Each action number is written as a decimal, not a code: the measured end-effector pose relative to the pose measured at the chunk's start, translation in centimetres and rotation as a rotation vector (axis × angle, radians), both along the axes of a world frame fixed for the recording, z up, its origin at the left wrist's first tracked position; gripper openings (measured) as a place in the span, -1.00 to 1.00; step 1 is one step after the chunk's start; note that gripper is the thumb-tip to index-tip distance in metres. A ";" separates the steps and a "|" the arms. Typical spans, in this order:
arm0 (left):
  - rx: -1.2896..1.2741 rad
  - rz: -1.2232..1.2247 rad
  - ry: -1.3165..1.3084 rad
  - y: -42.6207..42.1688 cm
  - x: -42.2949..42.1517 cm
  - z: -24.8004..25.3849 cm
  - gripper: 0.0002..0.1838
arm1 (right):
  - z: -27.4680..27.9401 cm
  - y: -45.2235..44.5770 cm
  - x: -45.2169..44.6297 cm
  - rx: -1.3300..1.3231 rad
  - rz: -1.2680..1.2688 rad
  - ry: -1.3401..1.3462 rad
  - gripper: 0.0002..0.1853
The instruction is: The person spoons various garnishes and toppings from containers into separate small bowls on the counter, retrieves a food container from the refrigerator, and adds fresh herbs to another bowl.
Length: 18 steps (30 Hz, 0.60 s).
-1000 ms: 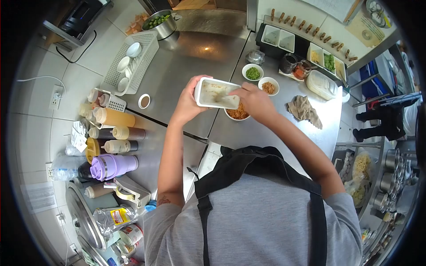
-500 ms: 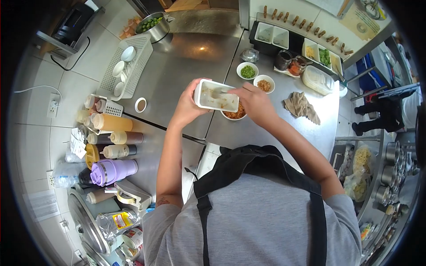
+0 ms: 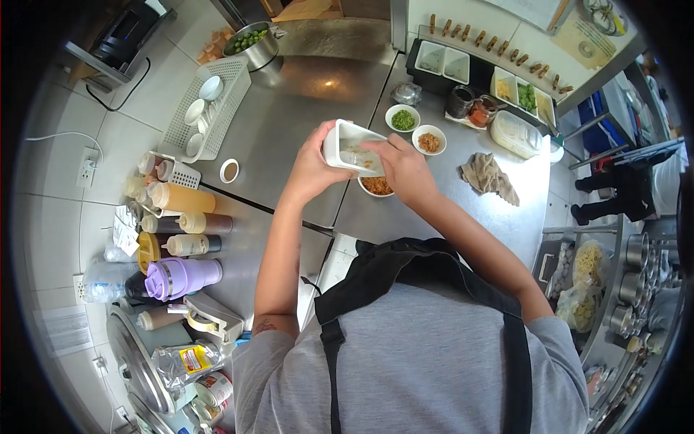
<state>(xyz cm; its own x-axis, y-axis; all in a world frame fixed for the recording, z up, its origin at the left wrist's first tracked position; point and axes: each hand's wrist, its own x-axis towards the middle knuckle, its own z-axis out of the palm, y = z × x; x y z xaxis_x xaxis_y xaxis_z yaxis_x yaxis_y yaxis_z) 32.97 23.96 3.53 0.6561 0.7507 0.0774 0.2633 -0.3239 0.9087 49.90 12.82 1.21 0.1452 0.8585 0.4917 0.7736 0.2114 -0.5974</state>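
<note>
My left hand [image 3: 312,171] grips a white rectangular container [image 3: 332,150] by its left end and tilts it over the counter. Smears and small bits of food cling to its inner walls. My right hand [image 3: 408,170] is closed, its fingers inside the container around what looks like a spoon, mostly hidden by the fingers and blurred. Directly below the container sits a bowl of reddish-brown chopped food [image 3: 376,186], partly covered by it. Just beyond my right hand stand a small bowl of brown crumbly food [image 3: 429,140] and a bowl of chopped greens [image 3: 403,118].
A crumpled cloth [image 3: 489,178] lies to the right, near a lidded plastic tub [image 3: 516,133] and dark jars [image 3: 460,101]. On the left are a small sauce cup [image 3: 229,171], a perforated basket [image 3: 226,108] and several squeeze bottles [image 3: 184,199]. Another person's dark-clothed legs [image 3: 614,192] show at far right.
The container has tipped more steeply and shifted slightly right and up in my left hand. My right hand has moved a little left, deeper over the container.
</note>
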 end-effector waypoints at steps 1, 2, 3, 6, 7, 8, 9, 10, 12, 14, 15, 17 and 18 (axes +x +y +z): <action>0.014 0.015 -0.021 0.1 0.0 0.0 -0.16 | -1.0 -0.2 0.3 0.003 0.003 -0.003 -0.67; 0.016 0.021 -0.024 0.0 -0.2 0.3 -0.16 | -2.1 -0.8 0.9 -0.075 -0.044 -0.012 -0.68; 0.070 0.022 0.017 -0.2 -0.4 0.5 -0.17 | -3.2 -1.3 1.5 -0.154 -0.090 -0.021 -0.69; 0.134 0.015 0.094 -0.9 -0.6 0.7 -0.18 | -1.5 -2.6 1.7 -0.234 -0.041 0.052 -0.71; 0.149 -0.007 0.127 -1.2 -0.4 0.7 -0.19 | -1.2 -2.6 1.4 -0.239 -0.048 0.057 -0.71; 0.148 -0.018 0.126 -1.5 -0.1 0.9 -0.19 | -0.7 -2.2 1.1 -0.150 -0.045 0.076 -0.73; 0.179 -0.009 0.098 -1.6 0.1 1.2 -0.19 | -0.4 -1.9 1.1 -0.058 -0.040 0.091 -0.75; 0.212 0.005 0.071 -1.7 0.2 1.4 -0.19 | -0.9 -1.8 1.3 -0.053 -0.044 0.089 -0.75; 0.259 0.007 0.102 -1.8 0.1 1.6 -0.19 | -2.8 -1.7 1.8 -0.230 -0.082 0.098 -0.72; 0.299 0.022 0.135 -1.8 -0.1 1.7 -0.19 | -3.3 -1.9 2.6 -0.280 -0.018 0.253 -0.72; 0.316 0.012 0.114 -1.9 -0.3 1.7 -0.20 | -3.7 -2.2 2.7 -0.337 0.033 0.416 -0.72; 0.330 -0.004 0.086 -2.1 0.0 1.6 -0.20 | -3.0 -2.1 2.8 -0.311 -0.058 0.386 -0.72; 0.338 0.000 0.055 -2.2 0.0 1.6 -0.21 | -2.8 -1.9 2.7 -0.278 -0.144 0.356 -0.72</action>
